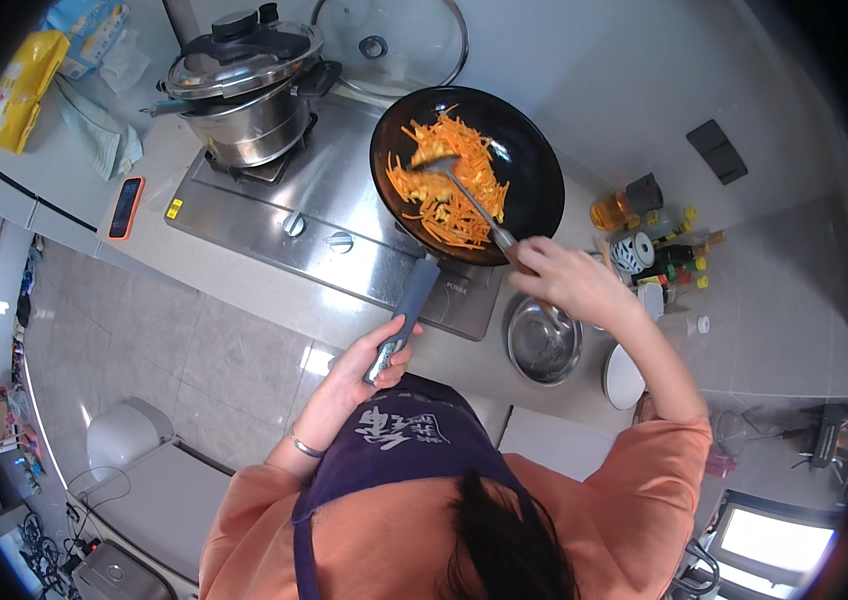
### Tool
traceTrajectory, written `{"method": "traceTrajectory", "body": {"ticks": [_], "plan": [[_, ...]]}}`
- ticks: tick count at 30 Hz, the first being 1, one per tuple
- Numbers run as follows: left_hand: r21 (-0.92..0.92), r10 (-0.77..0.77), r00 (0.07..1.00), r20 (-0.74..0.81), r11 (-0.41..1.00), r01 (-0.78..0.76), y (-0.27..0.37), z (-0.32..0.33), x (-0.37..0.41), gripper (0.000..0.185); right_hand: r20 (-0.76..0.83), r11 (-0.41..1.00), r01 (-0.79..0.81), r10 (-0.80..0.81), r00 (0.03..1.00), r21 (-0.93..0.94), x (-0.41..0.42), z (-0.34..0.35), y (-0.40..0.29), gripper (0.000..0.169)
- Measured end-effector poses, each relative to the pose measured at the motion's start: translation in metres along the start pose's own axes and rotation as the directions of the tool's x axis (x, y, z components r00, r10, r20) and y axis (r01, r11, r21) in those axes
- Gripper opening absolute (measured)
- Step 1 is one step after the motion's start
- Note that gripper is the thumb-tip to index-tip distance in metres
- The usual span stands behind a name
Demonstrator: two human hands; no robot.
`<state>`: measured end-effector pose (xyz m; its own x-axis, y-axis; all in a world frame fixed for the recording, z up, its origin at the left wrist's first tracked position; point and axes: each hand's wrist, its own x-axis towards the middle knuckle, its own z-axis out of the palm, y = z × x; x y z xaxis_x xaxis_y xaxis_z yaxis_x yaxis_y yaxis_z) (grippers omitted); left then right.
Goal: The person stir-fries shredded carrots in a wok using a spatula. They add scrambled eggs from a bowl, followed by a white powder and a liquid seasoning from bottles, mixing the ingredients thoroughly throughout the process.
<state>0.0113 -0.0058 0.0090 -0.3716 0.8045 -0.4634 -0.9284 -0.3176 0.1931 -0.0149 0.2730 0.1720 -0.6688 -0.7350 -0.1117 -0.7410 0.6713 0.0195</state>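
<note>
My left hand (380, 352) is wrapped around the grey handle (415, 296) of a black wok (532, 180) on the right side of the gas stove. Shredded carrot (480, 202) lies in the wok, mixed with yellow pieces that look like scrambled egg. In my right hand (566, 277) is a cooking spatula (478, 206), gripped by its brown handle. Its metal shaft reaches down and left into the wok. The dark blade sits among the carrot shreds, partly blurred and covered by food.
A lidded steel pot (251, 127) stands on the left burner, and a glass lid (394, 49) leans against the wall. A steel bowl (544, 341), a white bowl (625, 377) and seasoning bottles (668, 259) are at right. A phone (126, 208) lies left of the stove (244, 206).
</note>
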Motion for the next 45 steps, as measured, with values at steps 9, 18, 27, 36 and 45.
{"method": "traceTrajectory", "body": {"ticks": [9,18,27,36,45], "plan": [[-0.019,0.009,1.000,0.017,1.000,-0.009,-0.002,-0.004,-0.004,0.033,0.112,0.975,-0.153,0.135,0.984,0.164,-0.039,-0.075,-0.052,0.026],[-0.008,0.001,1.000,0.015,1.000,-0.001,0.001,0.001,-0.001,0.033,-0.043,0.955,-0.282,0.287,0.957,0.094,-0.008,0.008,0.006,0.035],[-0.027,0.019,0.999,0.028,0.999,-0.018,-0.003,-0.007,-0.005,0.032,0.085,0.975,-0.162,0.151,0.985,0.151,-0.033,-0.055,-0.049,0.025],[-0.012,-0.017,0.999,0.035,1.000,0.017,0.000,-0.001,-0.001,0.032,-0.104,0.948,-0.313,0.317,0.943,0.055,-0.023,-0.015,0.018,0.037],[-0.036,-0.011,1.000,0.029,0.999,0.012,-0.002,-0.007,-0.003,0.032,0.047,0.942,-0.219,0.214,0.976,0.255,-0.039,-0.083,-0.045,0.025]]}}
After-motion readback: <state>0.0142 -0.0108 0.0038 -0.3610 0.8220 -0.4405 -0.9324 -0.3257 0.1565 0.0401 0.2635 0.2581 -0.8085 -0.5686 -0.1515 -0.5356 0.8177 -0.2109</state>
